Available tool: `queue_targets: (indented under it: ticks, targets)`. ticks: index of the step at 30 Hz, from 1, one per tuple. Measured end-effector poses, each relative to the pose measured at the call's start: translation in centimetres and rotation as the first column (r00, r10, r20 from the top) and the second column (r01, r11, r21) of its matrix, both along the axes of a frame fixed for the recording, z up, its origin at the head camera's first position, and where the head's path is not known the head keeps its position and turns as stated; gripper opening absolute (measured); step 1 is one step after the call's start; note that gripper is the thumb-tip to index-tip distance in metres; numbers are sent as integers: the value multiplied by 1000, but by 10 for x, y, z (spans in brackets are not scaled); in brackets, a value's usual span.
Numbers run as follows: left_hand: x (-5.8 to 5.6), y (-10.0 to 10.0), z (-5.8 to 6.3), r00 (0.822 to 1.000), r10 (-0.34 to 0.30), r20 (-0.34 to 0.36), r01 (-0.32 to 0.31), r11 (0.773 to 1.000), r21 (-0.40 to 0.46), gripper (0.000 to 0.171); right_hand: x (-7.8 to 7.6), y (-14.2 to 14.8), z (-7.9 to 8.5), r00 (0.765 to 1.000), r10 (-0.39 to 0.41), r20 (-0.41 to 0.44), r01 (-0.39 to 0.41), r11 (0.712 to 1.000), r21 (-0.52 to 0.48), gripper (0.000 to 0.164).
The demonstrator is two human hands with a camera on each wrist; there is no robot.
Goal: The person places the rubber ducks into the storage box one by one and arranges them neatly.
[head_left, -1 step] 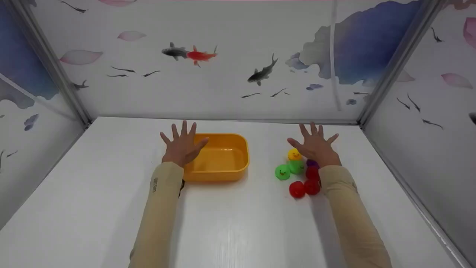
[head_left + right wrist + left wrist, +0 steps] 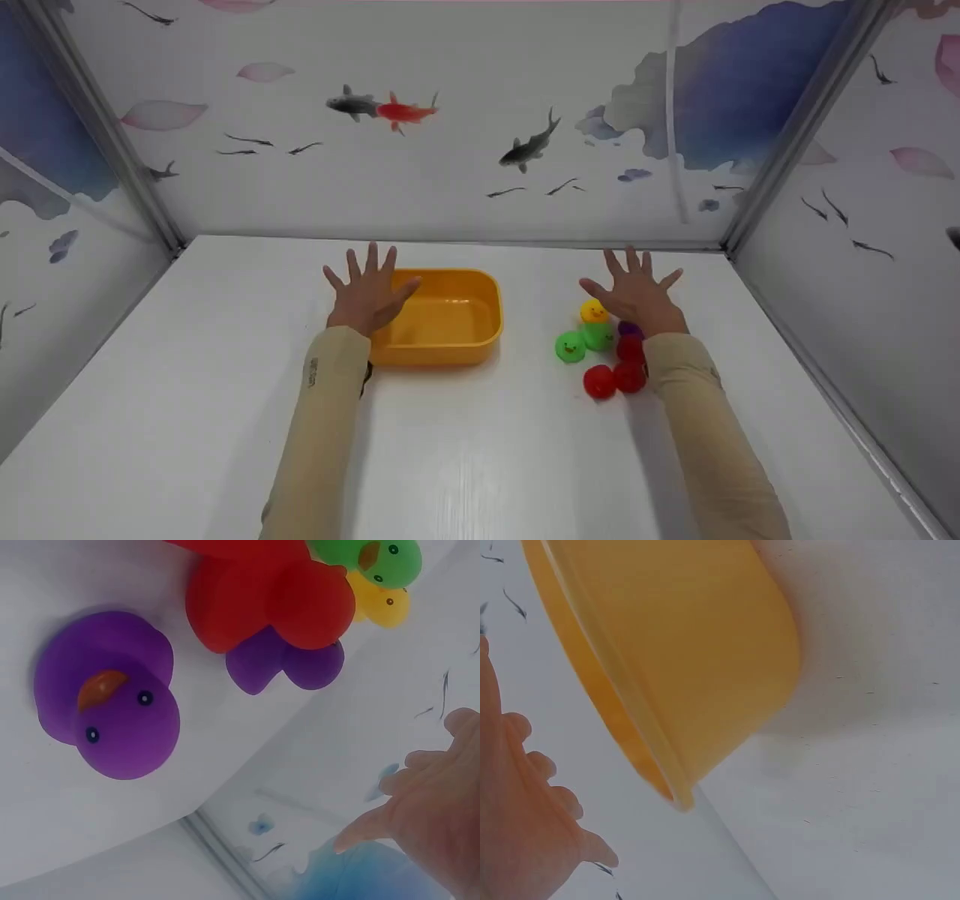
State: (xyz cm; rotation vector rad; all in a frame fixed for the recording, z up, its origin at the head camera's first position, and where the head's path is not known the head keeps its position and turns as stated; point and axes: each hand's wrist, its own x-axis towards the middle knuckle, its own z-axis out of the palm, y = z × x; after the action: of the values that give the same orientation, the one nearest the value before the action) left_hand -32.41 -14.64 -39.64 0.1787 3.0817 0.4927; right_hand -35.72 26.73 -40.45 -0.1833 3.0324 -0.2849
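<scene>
My left hand [image 2: 364,304] is held with its fingers spread over the left end of a yellow-orange plastic basin [image 2: 442,355], holding nothing. To the right, my right hand [image 2: 639,300] hovers with spread fingers above a group of toy ducks and grips none of them. The group has a yellow duck [image 2: 594,311], green ducks [image 2: 570,347] and several red ducks [image 2: 599,382]. In the right wrist view, one purple duck [image 2: 127,735] sits apart and another purple duck [image 2: 311,666] lies against a red one. The first is hidden by my arm in the head view.
A white tabletop [image 2: 465,450] carries everything. Behind it stands a white back wall [image 2: 450,202] printed with fish and petals, with side panels at left and right. Metal posts [image 2: 795,127] mark the corners.
</scene>
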Motion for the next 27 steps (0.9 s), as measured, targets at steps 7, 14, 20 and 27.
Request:
queue_targets:
  ticks: [7,14,20,27]
  targets:
    - [0,-8,5,999,-42,29,41,999,34,81,-4,-8,3,998,53,-24,-53,999,11,94]
    - [11,-10,11,994,-106,32,104,994,44,84,3,-7,8,995,99,-32,-102,990,-94,92]
    - [31,-11,18,992,-125,-11,126,987,96,80,17,3,14,989,128,-72,-140,966,-217,88]
    - [59,-13,20,992,-92,-90,121,905,409,72,43,18,16,990,90,-110,-125,920,-371,80]
